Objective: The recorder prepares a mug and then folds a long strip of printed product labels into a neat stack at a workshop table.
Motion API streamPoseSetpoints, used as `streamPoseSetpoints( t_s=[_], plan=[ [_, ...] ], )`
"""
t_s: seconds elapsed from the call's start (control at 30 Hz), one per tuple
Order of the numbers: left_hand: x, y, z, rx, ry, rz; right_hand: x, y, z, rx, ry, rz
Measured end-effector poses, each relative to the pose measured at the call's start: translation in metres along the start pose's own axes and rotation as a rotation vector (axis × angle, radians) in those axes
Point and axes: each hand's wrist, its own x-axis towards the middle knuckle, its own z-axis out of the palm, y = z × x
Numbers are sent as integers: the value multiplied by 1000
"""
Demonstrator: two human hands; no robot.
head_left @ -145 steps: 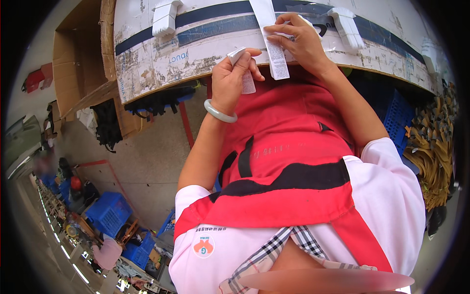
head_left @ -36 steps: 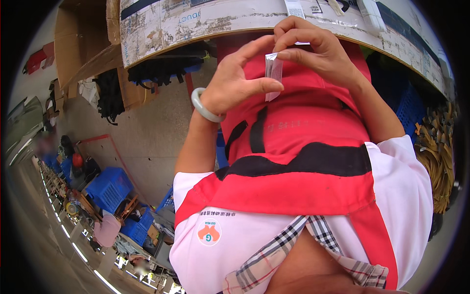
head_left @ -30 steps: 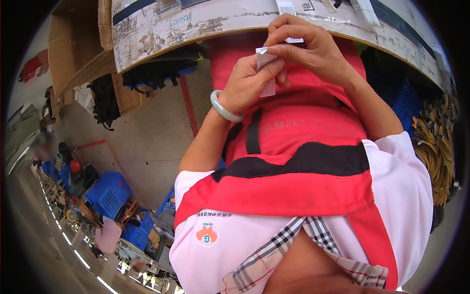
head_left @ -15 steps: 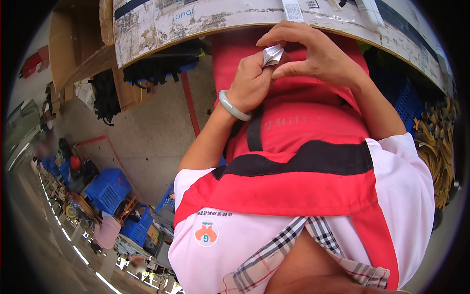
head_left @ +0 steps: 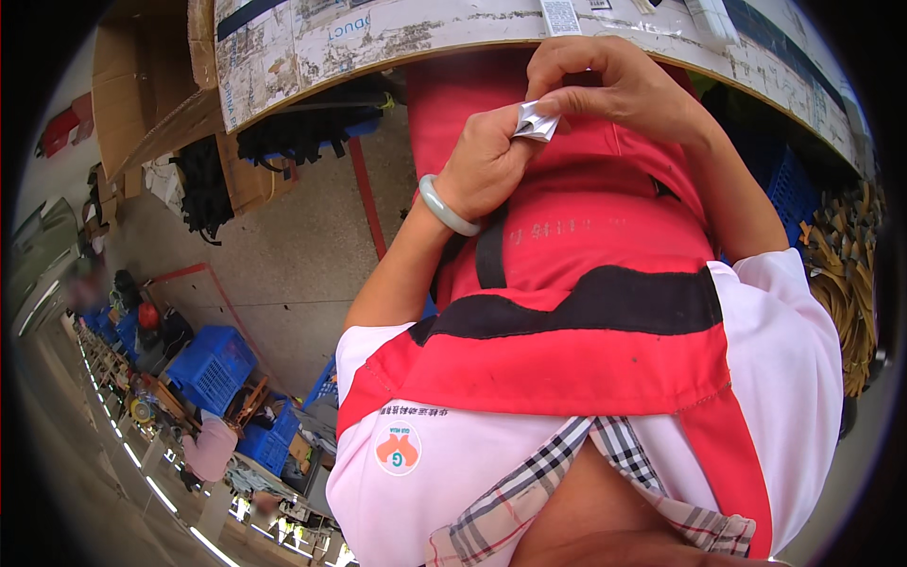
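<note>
In front of my red apron (head_left: 567,189), my left hand (head_left: 487,163) is closed round a small bundle of folded white paper slips (head_left: 536,122), whose fanned ends stick out past the thumb. My right hand (head_left: 619,90) reaches across from the other side, its thumb and forefinger pinched at the upper edge of the slips. The left wrist wears a pale bangle (head_left: 448,207). Just beyond the hands, a white printed label strip (head_left: 560,17) lies at the worktable's near edge.
The worktable (head_left: 283,71) has a worn white covering. An open cardboard box (head_left: 142,94) stands at its left. Black straps (head_left: 312,132) lie beneath it. Blue crates (head_left: 210,367) and a person in pink (head_left: 210,447) are farther left. Tan straps (head_left: 841,283) hang at the right.
My right hand's thumb and forefinger have closed from a wide gap onto the paper slips. The slips have turned a little and shifted slightly to the right.
</note>
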Motion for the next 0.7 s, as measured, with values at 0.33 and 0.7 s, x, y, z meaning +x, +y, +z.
streamPoseSetpoints(
  t_s=[0.33,0.7],
  plan=[
    [1,4,0,-215,-26,-111,-3,10,15,18,222,-56],
    [-1,-1,-2,-88,-15,-88,-8,-1,2,-273,83,-224]
  ],
)
